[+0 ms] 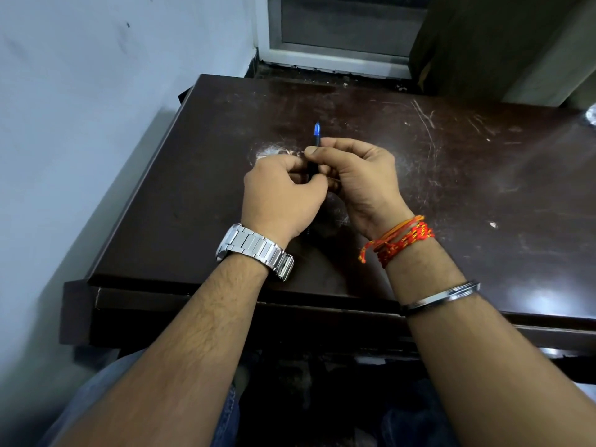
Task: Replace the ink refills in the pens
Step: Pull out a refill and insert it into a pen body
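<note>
A slim pen (pixel 316 137) with a dark barrel and a blue end points away from me over the middle of the dark wooden table (pixel 451 188). Both hands grip it. My left hand (pixel 280 195), with a steel watch at the wrist, is closed around the lower barrel. My right hand (pixel 361 175), with red threads and a metal bangle on the forearm, pinches the barrel just above the left hand. Most of the barrel is hidden between the fingers. A short dark piece (pixel 308 232) shows below my left hand; what it is I cannot tell.
The table's left edge runs along a pale wall (pixel 80 124). A window frame (pixel 338 56) and a dark curtain (pixel 483 43) stand behind the far edge. A shiny object (pixel 591 114) sits at the far right edge. My knees in jeans are under the front edge.
</note>
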